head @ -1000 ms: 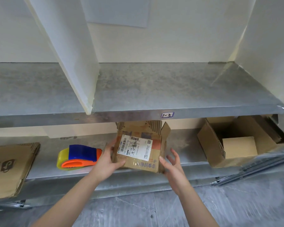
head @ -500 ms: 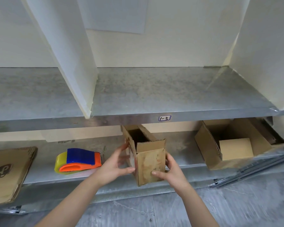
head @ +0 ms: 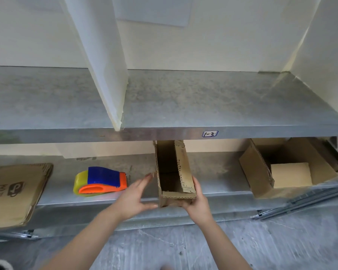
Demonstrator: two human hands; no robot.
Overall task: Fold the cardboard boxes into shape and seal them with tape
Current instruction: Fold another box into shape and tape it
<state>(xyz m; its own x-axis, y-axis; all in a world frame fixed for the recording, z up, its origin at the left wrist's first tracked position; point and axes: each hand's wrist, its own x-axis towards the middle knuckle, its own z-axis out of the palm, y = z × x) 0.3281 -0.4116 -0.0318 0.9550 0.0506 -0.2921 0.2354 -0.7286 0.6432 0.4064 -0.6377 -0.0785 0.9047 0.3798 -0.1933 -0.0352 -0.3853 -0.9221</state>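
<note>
A small brown corrugated cardboard box [head: 165, 164] is sitting at the front edge of a lower grey metal shelf [head: 219, 178]. Its open side is facing up and its near end is jutting just past the shelf lip. Its far end is reaching back under the front edge of an upper grey metal shelf [head: 203, 98], which is hanging close above it. One long flap is leaning inward along the box's right wall.

The right hand [head: 197, 203] is gripping the near right corner of the small box, with fingers curled underneath and the thumb lying up the right wall. The left hand [head: 135, 195] is spread wide, with fingers straight, just beside the box's left wall. Its thumb is pointing at the near lower corner, and whether it is touching the cardboard is unclear.

Bare shelf is lying open on both sides of the small box. To the left, past the left hand, a blue, orange and yellow plastic tape dispenser [head: 101, 181] is resting on the shelf. Further left, a flattened brown cardboard sheet with a printed logo [head: 14, 191] is overhanging the shelf front. Well apart to the right, a larger open brown cardboard box [head: 256, 172] is tilting toward the viewer. A grey concrete floor [head: 183, 250] is stretching out below the arms.
</note>
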